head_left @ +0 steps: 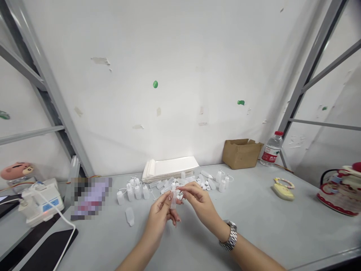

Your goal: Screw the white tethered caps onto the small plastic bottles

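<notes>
My left hand (160,213) holds a small translucent squeeze bottle (173,201) upright between thumb and fingers, over the front half of the table. At the bottle's white neck, my right hand (196,197) has its fingertips and thumb closed in a pinch; the exact part between them is too small to make out. Behind the hands lies a pile of loose bottles and white caps (205,181), partly hidden by them. Several capped bottles (137,191) stand to the left of the pile, others (222,184) to its right. A single uncapped bottle (129,216) lies left of my left hand.
A stack of white sheets or envelopes (172,165) lies against the wall. Toward the back right are a cardboard box (242,154) and a water bottle (271,150). A yellow case with a beaded loop (282,191) lies at right. A power strip (42,201) and black phone (46,250) sit left.
</notes>
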`<state>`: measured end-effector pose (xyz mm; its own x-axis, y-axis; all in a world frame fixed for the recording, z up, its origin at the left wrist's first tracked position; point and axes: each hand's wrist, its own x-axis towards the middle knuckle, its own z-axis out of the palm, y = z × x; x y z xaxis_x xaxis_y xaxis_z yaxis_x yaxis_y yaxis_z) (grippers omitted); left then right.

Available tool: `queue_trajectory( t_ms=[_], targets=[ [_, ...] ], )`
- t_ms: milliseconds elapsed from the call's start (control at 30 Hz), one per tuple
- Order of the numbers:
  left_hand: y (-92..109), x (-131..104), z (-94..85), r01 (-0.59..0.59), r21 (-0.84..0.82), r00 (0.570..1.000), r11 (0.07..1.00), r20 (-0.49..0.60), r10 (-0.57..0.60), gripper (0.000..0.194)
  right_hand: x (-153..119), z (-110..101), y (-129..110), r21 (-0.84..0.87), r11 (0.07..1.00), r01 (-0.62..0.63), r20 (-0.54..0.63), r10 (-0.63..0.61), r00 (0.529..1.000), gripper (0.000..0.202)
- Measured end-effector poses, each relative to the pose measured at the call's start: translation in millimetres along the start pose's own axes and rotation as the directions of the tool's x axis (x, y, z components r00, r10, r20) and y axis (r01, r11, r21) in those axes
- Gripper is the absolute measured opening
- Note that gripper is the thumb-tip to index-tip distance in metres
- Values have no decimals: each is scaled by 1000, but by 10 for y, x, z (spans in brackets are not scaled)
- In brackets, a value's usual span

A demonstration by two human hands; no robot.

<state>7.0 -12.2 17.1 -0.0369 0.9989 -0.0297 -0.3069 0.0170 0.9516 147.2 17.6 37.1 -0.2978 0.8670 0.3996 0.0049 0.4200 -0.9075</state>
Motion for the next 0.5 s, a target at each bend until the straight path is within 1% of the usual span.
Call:
queue_trajectory(
  t_ms=[167, 300, 400, 467, 500],
  targets=[
    [-52, 33, -6, 25, -55, 1000, 998, -13, -26, 48, 12, 11, 48, -25, 1000, -4, 23, 5, 1000, 19],
    [-82, 46, 1, 19, -68, 1000, 998, -8, -19, 41, 20, 8, 93, -48, 999, 14, 21, -13, 1000, 18],
    [-95, 45, 19, 15, -60, 1000, 998, 2, -15, 39, 32, -9, 104, -106, 991, 80, 33, -77, 996, 18],
    [-103, 47, 25, 26, -53, 1000, 998, -8, -26, 41, 31, -12, 110, -164, 975, 147, 39, -142, 989, 18],
    [-106, 49, 24, 29, -50, 999, 998, -19, -30, 42, 25, -8, 117, -194, 965, 178, 61, -170, 984, 19]
  ],
)
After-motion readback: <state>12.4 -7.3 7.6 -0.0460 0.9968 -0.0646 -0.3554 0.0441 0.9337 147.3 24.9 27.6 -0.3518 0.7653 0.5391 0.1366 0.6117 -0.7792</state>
